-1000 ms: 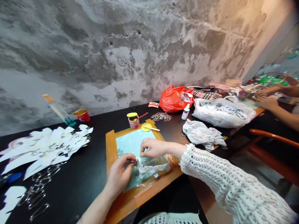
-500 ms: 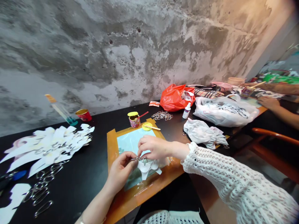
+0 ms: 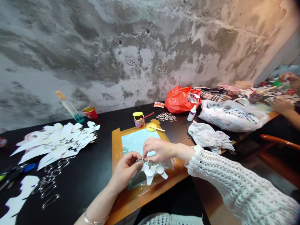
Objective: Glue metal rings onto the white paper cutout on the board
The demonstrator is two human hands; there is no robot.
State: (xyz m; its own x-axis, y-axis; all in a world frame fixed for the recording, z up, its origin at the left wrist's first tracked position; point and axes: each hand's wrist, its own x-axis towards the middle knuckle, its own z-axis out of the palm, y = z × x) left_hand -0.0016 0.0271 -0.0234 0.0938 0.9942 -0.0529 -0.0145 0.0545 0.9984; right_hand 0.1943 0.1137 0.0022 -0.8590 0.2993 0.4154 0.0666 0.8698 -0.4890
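Note:
My left hand (image 3: 127, 168) pinches a small metal loop (image 3: 140, 160) at the left end of a white cut-out piece (image 3: 150, 172). Close beside it, my right hand (image 3: 158, 149) has its fingers bent down and pressed together at the same loop, partly hiding what they hold. More metal loops show along the upper edge of the white piece. Below both hands lies a board edged with brown tape (image 3: 116, 140), with a light blue sheet (image 3: 131, 142) on it.
An open tin (image 3: 139, 121) and a yellow lid with a stick (image 3: 152, 127) stand behind the board. Metal loops (image 3: 167, 117), a white bottle (image 3: 192, 113), bags (image 3: 178, 99) and a cloth (image 3: 209, 137) lie right. White cut-outs (image 3: 58, 140) lie left. Another person's hand (image 3: 282, 105) shows far right.
The view has shifted, so the table's things appear a little farther right. Both my hands stay together at the white piece. The other person's hands have moved.

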